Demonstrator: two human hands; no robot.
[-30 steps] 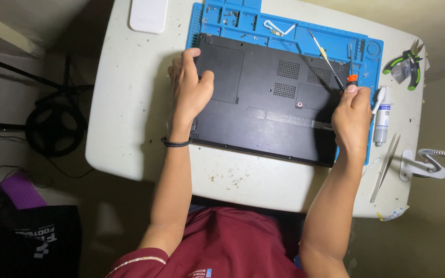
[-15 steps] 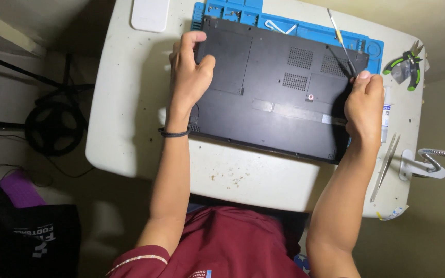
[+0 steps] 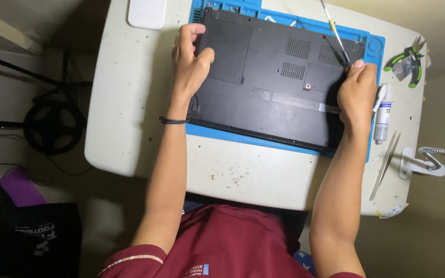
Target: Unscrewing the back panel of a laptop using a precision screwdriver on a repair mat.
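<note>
Your left hand (image 3: 191, 62) grips the left end of the black laptop (image 3: 279, 77), fingers curled over its far left corner and thumb pressed flat on the underside panel. A dark band (image 3: 173, 120) circles that wrist. Your right hand (image 3: 357, 95) clamps the right end of the same laptop, fingers wrapped round the edge and thumb lying on the panel near a long narrow label strip. So both hands are closed on the laptop, one at each short side.

The laptop lies bottom up, its vent grilles and a small red dot showing, on a blue mat (image 3: 263, 140) that peeks out along the near edge and the far right corner. A thin screwdriver (image 3: 336, 33) rests slantwise across the laptop's far right corner, its tip close to your right fingertips.

The mat sits on a pale, speckled table (image 3: 135, 103). Just right of your right hand stands a small white tube (image 3: 383, 116). Beyond it, at the far right corner, lie green-handled pliers (image 3: 408, 59). Nearer you on the right are metal tweezers (image 3: 384, 164) and a white lamp base (image 3: 418, 164). A white flat box (image 3: 148, 13) sits at the far left edge of the table
</note>
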